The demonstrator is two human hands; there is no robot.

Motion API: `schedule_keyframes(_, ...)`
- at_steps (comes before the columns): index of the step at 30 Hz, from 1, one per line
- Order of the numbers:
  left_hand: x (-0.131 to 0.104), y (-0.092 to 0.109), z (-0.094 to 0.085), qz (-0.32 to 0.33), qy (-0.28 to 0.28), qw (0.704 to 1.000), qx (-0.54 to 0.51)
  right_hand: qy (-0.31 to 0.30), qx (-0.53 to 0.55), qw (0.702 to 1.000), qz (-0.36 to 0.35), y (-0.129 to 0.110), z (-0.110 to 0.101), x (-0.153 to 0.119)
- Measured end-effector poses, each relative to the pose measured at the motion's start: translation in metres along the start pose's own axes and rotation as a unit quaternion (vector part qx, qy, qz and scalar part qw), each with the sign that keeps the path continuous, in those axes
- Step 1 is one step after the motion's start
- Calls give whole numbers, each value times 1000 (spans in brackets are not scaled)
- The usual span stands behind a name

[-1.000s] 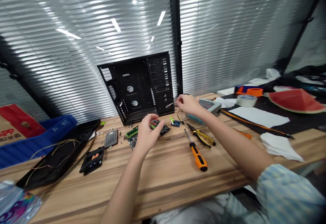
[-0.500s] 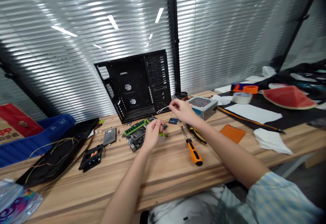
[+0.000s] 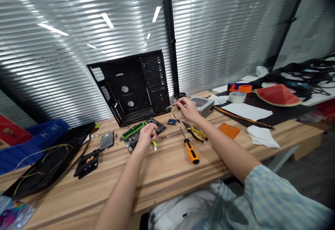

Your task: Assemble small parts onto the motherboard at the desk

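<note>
The left hand (image 3: 147, 135) pinches a lime-green piece (image 3: 154, 143); the right hand (image 3: 188, 110), at its two o'clock, pinches a white cord (image 3: 171, 106) looping toward nine; slack fingertips could drop either, a low left wrist nudge the circuit board (image 3: 132, 140).

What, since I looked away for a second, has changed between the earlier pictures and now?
The left hand, open before, has picked up the lime-green strip from beside the blue board and drawn it left, toward the person. The right hand still pinches the white cord; the screwdriver, pliers and black case stayed put.
</note>
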State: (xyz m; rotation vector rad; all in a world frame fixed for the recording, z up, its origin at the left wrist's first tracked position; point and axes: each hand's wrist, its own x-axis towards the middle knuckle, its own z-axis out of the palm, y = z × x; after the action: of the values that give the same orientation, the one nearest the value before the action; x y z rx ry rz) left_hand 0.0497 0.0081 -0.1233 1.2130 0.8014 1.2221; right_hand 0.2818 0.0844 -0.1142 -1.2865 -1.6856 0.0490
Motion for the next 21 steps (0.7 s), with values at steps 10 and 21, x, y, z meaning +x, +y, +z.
schedule_keyframes(10, 0, 1, -4, -34, -1, 997, -62, 33, -167, 973, 157, 19, -5, -5)
schedule_keyframes(21, -2, -2, 0, -58, 13, 988, -144, -194, -273, 941, 53, -12, 25, -31)
